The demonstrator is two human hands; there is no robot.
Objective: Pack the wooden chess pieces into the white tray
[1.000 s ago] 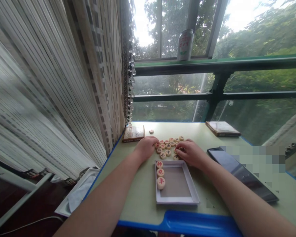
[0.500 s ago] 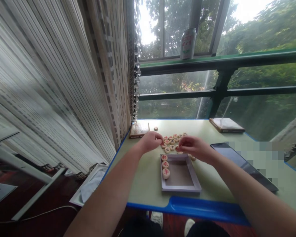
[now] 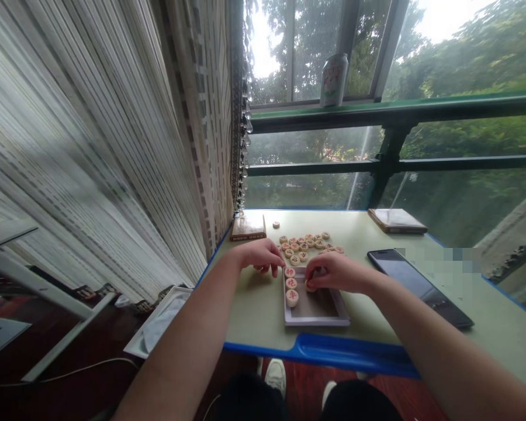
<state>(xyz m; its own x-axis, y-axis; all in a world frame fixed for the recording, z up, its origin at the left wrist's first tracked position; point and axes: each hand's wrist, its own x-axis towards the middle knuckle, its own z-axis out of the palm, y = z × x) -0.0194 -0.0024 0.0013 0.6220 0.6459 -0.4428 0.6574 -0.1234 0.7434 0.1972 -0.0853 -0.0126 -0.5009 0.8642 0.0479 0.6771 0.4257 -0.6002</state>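
A shallow white tray point(image 3: 338, 318) lies near the table's front edge, with three round wooden chess pieces point(image 3: 291, 285) in a column along its left side. My right hand point(image 3: 333, 272) is over the tray's upper part, fingers pinched on another round chess piece point(image 3: 310, 286). My left hand point(image 3: 263, 256) rests curled just left of the tray's top corner; I cannot make out anything in it. A loose cluster of several chess pieces point(image 3: 304, 245) lies on the pale green table point(image 3: 258, 310) just beyond both hands.
A dark phone point(image 3: 416, 285) lies right of the tray. A wooden box point(image 3: 248, 227) and a single piece point(image 3: 276, 224) sit at the far left, a flat board point(image 3: 397, 220) at the far right. A can point(image 3: 333, 79) stands on the window ledge. A striped curtain point(image 3: 114, 146) hangs left.
Both hands have drawn back from the cluster of pieces toward the tray. My right hand now holds a piece over the tray. The camera view has shifted slightly.
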